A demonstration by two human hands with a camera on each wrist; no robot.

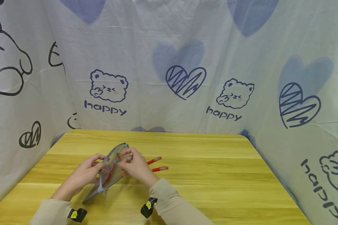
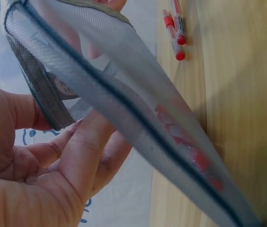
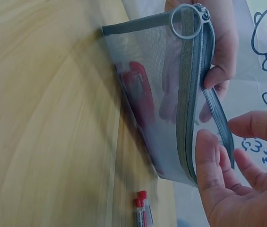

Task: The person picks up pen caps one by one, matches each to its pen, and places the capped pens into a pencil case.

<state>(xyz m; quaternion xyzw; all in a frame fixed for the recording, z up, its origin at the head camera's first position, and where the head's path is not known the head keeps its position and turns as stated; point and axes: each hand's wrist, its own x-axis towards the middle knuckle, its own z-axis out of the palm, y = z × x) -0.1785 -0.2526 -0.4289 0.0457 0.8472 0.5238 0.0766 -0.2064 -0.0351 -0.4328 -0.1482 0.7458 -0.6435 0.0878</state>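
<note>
A translucent mesh zip pouch (image 1: 121,173) with grey edging stands tilted on the table, its zip mouth parted. My left hand (image 1: 85,173) grips one side of the mouth, thumb and fingers on either side of the edging, as the left wrist view (image 2: 67,156) shows. Red pens (image 3: 140,92) show through the mesh, lying inside the pouch. My right hand (image 1: 136,167) is at the opposite side of the mouth. In the right wrist view its fingers are loosely bent and spread around the opening, with no pen between them.
Two red-capped pens (image 1: 160,168) lie on the wooden table (image 1: 214,181) just beyond my right hand. A pale printed cloth (image 1: 146,103) hangs behind the table and along both sides. A ring pull (image 3: 185,21) hangs from the pouch's zip end.
</note>
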